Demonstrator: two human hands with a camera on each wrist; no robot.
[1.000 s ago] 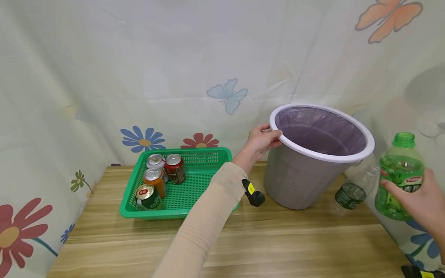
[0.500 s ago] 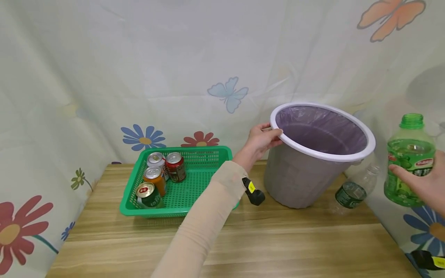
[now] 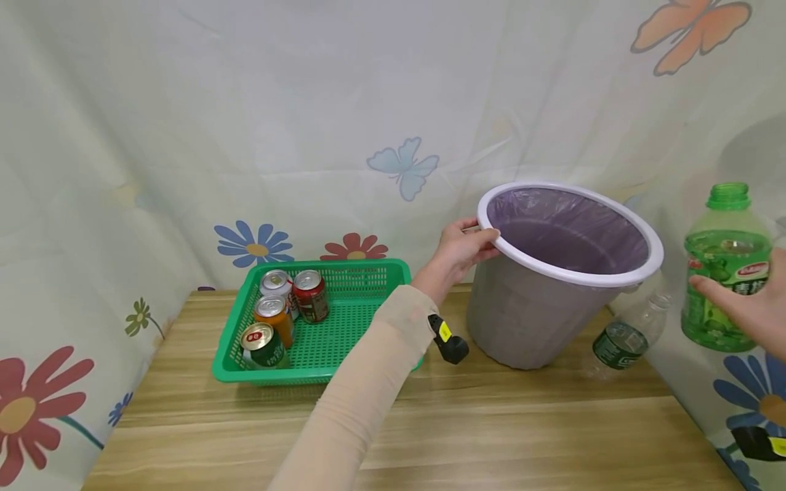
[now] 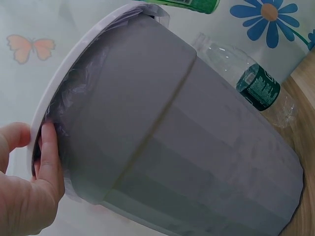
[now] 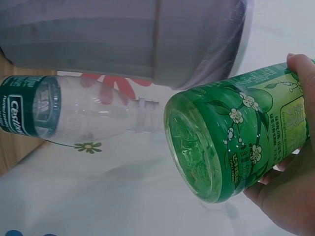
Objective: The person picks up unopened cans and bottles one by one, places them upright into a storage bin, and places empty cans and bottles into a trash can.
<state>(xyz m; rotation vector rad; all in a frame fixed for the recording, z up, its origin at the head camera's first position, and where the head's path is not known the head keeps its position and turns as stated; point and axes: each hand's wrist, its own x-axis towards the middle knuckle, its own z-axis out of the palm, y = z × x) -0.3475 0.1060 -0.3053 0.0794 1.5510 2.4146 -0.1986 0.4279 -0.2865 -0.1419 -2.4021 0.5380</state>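
Note:
My left hand (image 3: 463, 249) pinches the white rim of a grey trash can (image 3: 522, 307), thumb on the outside edge and fingers under the rim in the left wrist view. The can has a purple plastic liner (image 3: 571, 218) and stands upright on the table. At the far right, my right hand (image 3: 758, 300) grips a capless green drink bottle (image 3: 724, 286) around its label, holding it upright in the air. A clear water bottle (image 3: 620, 344) with a dark green label stands to the right of the can, below the green bottle.
A green plastic basket (image 3: 344, 375) sits at the left on the wooden table (image 3: 491, 436). Inside it are several drink cans, among them an orange can (image 3: 273, 317) and a red can (image 3: 310, 296). Patterned curtain (image 3: 276, 136) hangs behind and beside the table.
My right hand has raised the green bottle and carried it slightly to the right, away from the trash can. The left hand keeps its place on the rim.

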